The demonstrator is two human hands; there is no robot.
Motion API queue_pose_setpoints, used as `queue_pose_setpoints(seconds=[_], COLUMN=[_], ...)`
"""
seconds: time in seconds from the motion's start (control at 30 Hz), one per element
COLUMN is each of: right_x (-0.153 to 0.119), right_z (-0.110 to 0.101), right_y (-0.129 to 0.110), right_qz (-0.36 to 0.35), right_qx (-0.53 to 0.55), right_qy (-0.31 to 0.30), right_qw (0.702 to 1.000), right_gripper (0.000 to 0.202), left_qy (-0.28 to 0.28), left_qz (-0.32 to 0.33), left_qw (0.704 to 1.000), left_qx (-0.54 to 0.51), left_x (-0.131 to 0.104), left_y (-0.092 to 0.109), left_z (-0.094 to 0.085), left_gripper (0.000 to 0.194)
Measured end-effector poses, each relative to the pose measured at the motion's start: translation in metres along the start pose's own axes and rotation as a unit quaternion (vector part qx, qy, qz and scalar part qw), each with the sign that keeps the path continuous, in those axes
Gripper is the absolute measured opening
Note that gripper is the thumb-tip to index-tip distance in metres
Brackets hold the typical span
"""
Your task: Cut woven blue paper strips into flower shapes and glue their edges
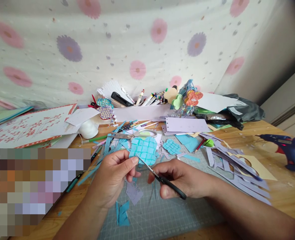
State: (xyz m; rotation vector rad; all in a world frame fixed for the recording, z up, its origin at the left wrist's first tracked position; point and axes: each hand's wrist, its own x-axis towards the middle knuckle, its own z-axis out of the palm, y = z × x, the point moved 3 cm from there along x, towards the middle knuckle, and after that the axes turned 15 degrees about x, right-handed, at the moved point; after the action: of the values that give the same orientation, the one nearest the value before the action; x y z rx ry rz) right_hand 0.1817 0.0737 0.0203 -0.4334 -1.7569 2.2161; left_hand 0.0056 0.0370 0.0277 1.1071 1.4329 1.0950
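Between the thumb and fingers of my left hand (pixel 117 173) is a blue paper cutout (pixel 143 150) with a darker grid drawn on it and a rounded, scalloped outline. My right hand (pixel 179 180) grips a pair of black-handled scissors (pixel 167 182). Their blade tip lies against the lower left edge of the cutout, close to my left thumb. A smaller blue gridded cutout (pixel 171 146) rests on the mat just beyond. Blue scraps (pixel 122 214) and a lilac scrap (pixel 134 192) lie below my hands.
A grey cutting mat (pixel 187 216) covers the wooden table. Larger scissors (pixel 134 134) and white thread (pixel 88 130) lie behind my hands. Lilac strips (pixel 237 170) spread rightward, before a blue glue gun (pixel 287 148). Pens (pixel 152 98) fill a box at the back.
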Motion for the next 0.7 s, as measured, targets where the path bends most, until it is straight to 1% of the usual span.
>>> queue_pose_setpoints(seconds=[0.13, 0.3, 0.4, 0.57, 0.7], right_x=[0.0, -0.002, -0.002, 0.001, 0.003], right_z=[-0.001, -0.002, -0.003, -0.001, 0.001], right_y=[0.003, 0.008, 0.006, -0.001, -0.002], right_qz=[-0.003, 0.001, -0.012, -0.045, -0.058], right_qx=[-0.025, -0.069, -0.081, -0.075, -0.07], right_qy=[0.005, -0.005, -0.006, 0.004, 0.019], right_qw=[1.0, 0.998, 0.997, 0.996, 0.996], right_gripper=[0.051, 0.055, 0.06, 0.068, 0.066], left_qy=[-0.006, -0.009, -0.003, 0.006, 0.031], left_qz=[0.004, 0.032, 0.041, 0.034, 0.021], left_qw=[1.0, 0.999, 0.999, 0.999, 0.997], left_qx=[-0.005, -0.006, -0.002, -0.027, -0.066], left_x=[-0.001, 0.0, 0.0, -0.001, -0.004], left_y=[0.0, 0.0, -0.001, -0.001, -0.002], left_z=[0.0, -0.002, -0.002, 0.005, 0.012], left_gripper=[0.029, 0.023, 0.021, 0.017, 0.014])
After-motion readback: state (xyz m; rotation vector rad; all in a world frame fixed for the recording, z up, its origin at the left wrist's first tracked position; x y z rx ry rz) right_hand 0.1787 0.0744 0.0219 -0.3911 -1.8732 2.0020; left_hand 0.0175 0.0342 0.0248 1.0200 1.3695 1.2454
